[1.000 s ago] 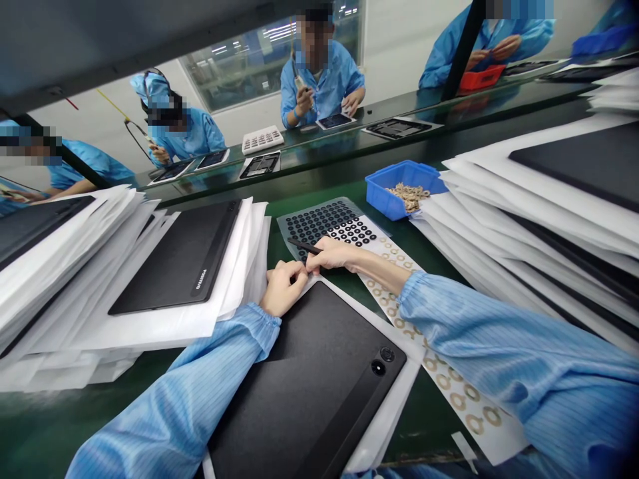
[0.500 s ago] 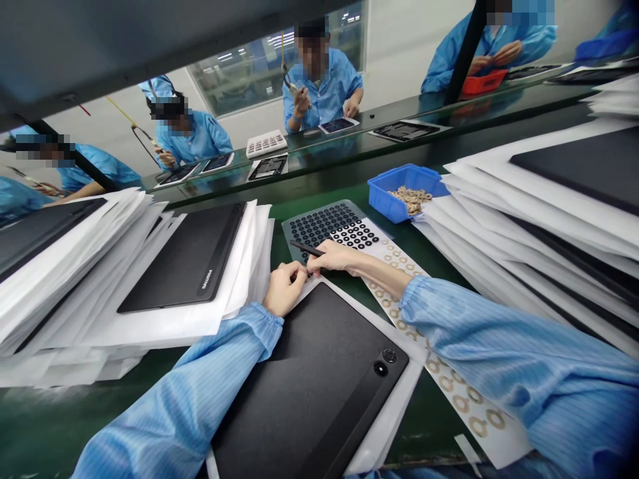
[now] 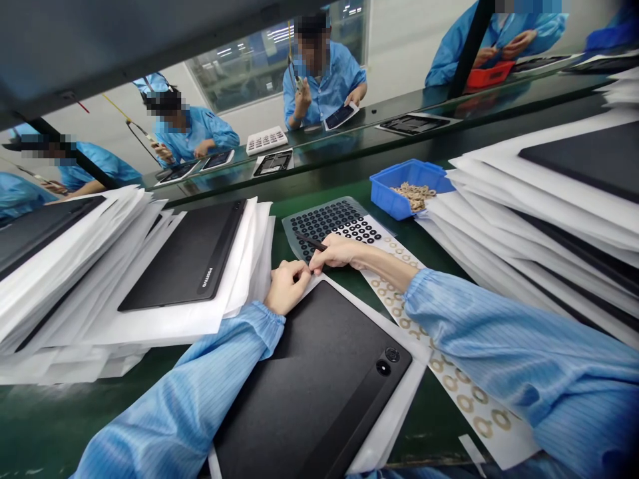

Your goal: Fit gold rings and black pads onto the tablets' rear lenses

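A black tablet (image 3: 309,379) lies back-up on a white sheet in front of me, its two camera lenses (image 3: 387,361) at the near right corner. My left hand (image 3: 285,287) is curled at the tablet's far corner, fingertips pinched together on something I cannot make out. My right hand (image 3: 339,253) grips thin black tweezers (image 3: 309,241), its fingertips meeting those of my left hand. Behind the hands lies a sheet of black ring stickers (image 3: 329,219).
Stacks of black tablets in white sleeves rise at left (image 3: 184,266) and right (image 3: 549,199). A blue bin (image 3: 407,186) holds tan rings. A strip of used ring backing (image 3: 449,379) runs under my right arm. Other people in blue coats work across the belt.
Both hands stay at the tablet's far corner. The tweezers in my right hand have tilted slightly; the view has shifted a little.
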A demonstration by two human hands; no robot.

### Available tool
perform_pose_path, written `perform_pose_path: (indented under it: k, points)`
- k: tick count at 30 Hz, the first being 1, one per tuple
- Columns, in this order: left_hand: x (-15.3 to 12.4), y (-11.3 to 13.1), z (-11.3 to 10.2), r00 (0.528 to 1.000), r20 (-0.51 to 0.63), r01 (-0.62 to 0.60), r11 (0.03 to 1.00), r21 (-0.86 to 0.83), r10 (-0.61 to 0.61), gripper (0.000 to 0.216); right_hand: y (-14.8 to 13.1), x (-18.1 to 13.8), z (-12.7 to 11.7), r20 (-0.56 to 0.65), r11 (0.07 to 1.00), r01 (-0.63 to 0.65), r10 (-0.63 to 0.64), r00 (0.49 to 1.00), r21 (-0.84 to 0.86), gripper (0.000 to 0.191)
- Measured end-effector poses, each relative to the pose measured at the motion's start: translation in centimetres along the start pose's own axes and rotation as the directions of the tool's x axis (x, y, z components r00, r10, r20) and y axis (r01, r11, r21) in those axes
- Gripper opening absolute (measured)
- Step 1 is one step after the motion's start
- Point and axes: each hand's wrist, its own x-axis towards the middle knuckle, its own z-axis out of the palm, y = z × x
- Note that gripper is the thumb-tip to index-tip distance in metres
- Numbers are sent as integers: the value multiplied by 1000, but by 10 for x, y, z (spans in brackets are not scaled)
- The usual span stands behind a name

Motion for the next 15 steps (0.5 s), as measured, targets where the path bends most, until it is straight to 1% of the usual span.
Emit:
perform_pose_path:
  k: [10, 15]
  points:
    - [0, 0, 0, 999, 42, -12, 1000, 11, 11, 24, -4, -1, 0, 7, 998, -32, 32, 999, -56, 16]
    - [0, 2, -1, 999, 53, -15, 1000, 27, 14, 26, -6, -4, 4, -7, 998, 3, -3, 1000, -60, 12]
